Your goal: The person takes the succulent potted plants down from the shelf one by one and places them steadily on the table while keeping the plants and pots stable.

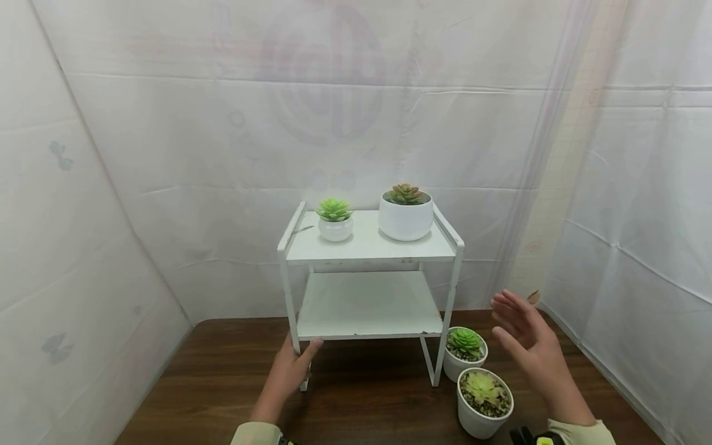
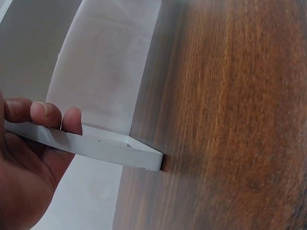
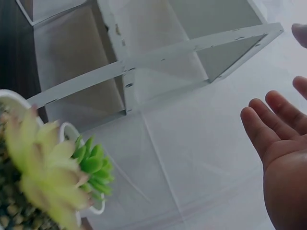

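Observation:
A white two-tier shelf (image 1: 369, 309) stands on the brown wooden table. My left hand (image 1: 292, 369) grips its front left leg low down; in the left wrist view the fingers curl round the white leg (image 2: 103, 149). To the right of the shelf my right hand (image 1: 528, 346) is raised, fingers spread and nothing in them. Below and left of that hand are two potted succulents: a bright green one (image 1: 466, 343) beside the shelf's right leg, and a yellow-green one (image 1: 483, 392) in front of it. Both appear in the right wrist view too.
On the top tier sit a small white pot with a green succulent (image 1: 335, 219) and a larger white pot with a reddish-green succulent (image 1: 406, 213). White cloth walls (image 1: 222, 154) enclose the wooden table (image 1: 183, 383) at the back and both sides.

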Demonstrator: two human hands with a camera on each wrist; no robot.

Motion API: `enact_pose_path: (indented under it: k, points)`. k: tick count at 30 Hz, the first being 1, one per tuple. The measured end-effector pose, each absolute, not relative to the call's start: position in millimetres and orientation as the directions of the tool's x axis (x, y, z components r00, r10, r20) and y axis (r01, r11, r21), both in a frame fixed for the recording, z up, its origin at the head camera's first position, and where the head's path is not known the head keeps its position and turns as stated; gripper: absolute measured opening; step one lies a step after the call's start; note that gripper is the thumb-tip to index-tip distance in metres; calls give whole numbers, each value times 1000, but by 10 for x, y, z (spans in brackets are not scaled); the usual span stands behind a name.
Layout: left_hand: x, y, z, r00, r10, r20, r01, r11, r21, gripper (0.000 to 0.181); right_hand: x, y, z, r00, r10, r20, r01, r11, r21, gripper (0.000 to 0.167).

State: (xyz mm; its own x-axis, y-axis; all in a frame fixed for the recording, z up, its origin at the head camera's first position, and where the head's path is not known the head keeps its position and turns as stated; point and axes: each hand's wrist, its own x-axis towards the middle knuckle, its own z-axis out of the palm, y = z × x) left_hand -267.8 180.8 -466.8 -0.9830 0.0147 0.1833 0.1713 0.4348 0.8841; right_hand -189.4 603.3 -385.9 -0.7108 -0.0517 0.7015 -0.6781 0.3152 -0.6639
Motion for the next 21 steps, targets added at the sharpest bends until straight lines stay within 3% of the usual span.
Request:
enact_pose_path:
  k: [8, 21]
  points:
    - [-2697, 1797, -4703, -980, -2, 198, 177, 447, 877, 85, -1925, 5938, -3692, -673, -27, 739, -723, 239, -649, 64]
    - [-2720, 1806, -4720, -977, 1, 212, 191, 435, 880, 83, -1991, 5875, -3526, -686, -1, 727, -691, 314, -652, 61]
